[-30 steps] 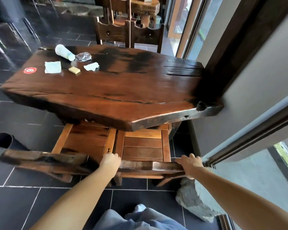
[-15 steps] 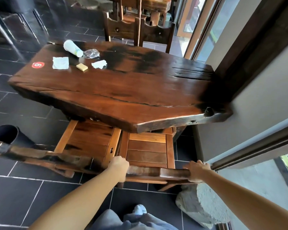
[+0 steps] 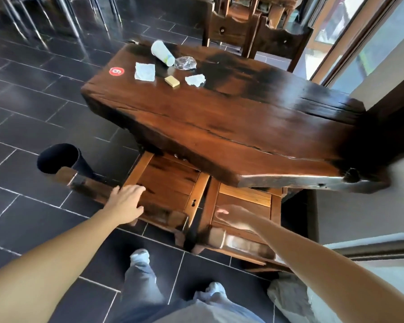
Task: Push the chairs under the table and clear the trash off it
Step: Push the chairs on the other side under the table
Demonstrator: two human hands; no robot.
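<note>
1. Chairs first, in the head view: two wooden chairs sit at the near edge of the table [image 3: 231, 127], the left chair [image 3: 166, 183] and the right chair [image 3: 243, 201] side by side, front parts of both seats under the tabletop, backrests toward the person.
2. Two more dark wooden chairs [image 3: 254, 31] stand at the far edge.
3. Five pieces of trash lie in a loose group at the table's far left end: a white paper cup [image 3: 162, 53] on its side, crumpled clear plastic [image 3: 185, 63] touching it, a flat napkin [image 3: 144, 71], a small yellow packet [image 3: 172, 80] and a crumpled tissue [image 3: 195, 80]. A round red sticker [image 3: 116, 71] sits beside the napkin.
4. Two bare hands: the left hand [image 3: 126, 202] rests on the left chair's backrest, fingers loosely spread. The right hand [image 3: 233, 216] is motion-blurred above the right chair's seat; cannot tell its fingers.
5. Dark tiled floor [image 3: 44, 101] and one black bin [image 3: 56, 159] left of the chairs.
</note>
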